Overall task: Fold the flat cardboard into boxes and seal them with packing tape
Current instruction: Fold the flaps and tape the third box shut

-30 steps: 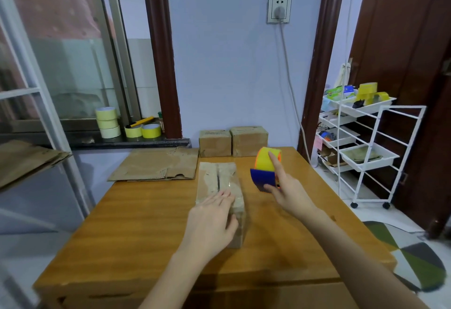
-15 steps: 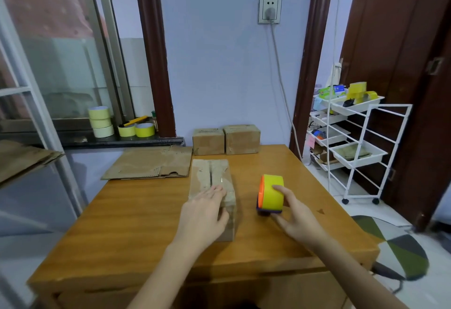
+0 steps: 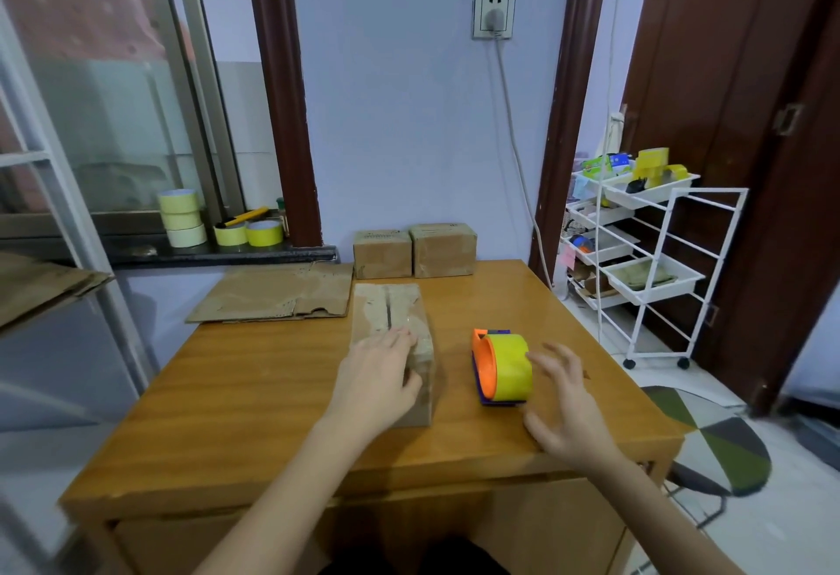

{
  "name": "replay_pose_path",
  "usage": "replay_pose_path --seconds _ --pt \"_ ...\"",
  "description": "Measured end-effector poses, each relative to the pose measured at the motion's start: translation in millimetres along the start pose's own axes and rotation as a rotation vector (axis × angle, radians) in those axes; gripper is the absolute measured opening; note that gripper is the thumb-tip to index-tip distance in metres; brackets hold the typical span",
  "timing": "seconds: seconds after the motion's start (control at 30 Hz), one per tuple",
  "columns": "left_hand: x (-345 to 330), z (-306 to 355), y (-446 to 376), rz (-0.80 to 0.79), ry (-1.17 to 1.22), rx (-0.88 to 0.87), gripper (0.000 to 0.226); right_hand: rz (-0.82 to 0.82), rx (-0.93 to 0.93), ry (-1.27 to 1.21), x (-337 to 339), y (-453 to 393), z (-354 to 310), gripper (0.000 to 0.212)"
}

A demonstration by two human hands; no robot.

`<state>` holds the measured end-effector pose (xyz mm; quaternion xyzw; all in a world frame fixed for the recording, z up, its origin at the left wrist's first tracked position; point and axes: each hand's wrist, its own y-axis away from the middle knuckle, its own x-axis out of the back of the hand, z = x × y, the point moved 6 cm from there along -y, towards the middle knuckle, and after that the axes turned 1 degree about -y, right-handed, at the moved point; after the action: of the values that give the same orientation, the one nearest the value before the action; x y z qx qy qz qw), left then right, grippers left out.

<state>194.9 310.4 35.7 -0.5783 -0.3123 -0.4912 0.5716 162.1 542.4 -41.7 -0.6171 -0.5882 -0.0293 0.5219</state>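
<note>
At table centre, my left hand (image 3: 379,381) presses flat on the light, stiff box (image 3: 393,347); I would grip its sides; right hand (image 3: 568,411) released beside the tape dispenser (image 3: 502,368)

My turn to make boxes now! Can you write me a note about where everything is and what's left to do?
Left hand: flat on the box in front of you, holding nothing.
Right hand: open, just beside the tape dispenser, not gripping it.
Dispenser sits on the table, right of the box.
Done: two sealed boxes at the back edge.
Left: this box's far seam looks untaped; flat cardboard waits, far left.
</note>
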Motion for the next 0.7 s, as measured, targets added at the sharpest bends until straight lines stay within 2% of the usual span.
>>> replay_pose_path --seconds 0.1,0.17,0.3,0.37,0.43,0.53,0.6,0.7 --pt "0 -2 1 -0.028 0.053 0.009 0.052 0.216 0.021 -0.078 24 -11 -13 0.06" --pt "0 -2 1 -0.053 0.076 0.02 0.057 0.251 0.071 -0.09 28 -22 -30 0.053" --pt "3 -8 1 -0.073 0.362 0.102 0.08 0.168 0.08 -0.33 16 -40 -76 0.032" --pt "9 -15 -1 -0.019 0.493 0.109 0.076 0.127 0.029 -0.462 4 -47 -94 0.023" --pt "21 -31 0 0.122 0.628 0.153 0.059 0.073 -0.056 -0.568 -12 -52 -104 0.028" --pt "23 -63 14 0.278 0.983 0.383 0.041 -0.006 -0.22 -0.65 -40 -52 -104 0.034" --pt "6 -71 27 0.223 1.166 0.529 0.044 -0.047 -0.354 -0.744 -57 -48 -100 0.04" --pt "-21 -56 37 0.132 1.31 0.587 0.048 -0.081 -0.437 -0.858 -81 -41 -110 0.045"
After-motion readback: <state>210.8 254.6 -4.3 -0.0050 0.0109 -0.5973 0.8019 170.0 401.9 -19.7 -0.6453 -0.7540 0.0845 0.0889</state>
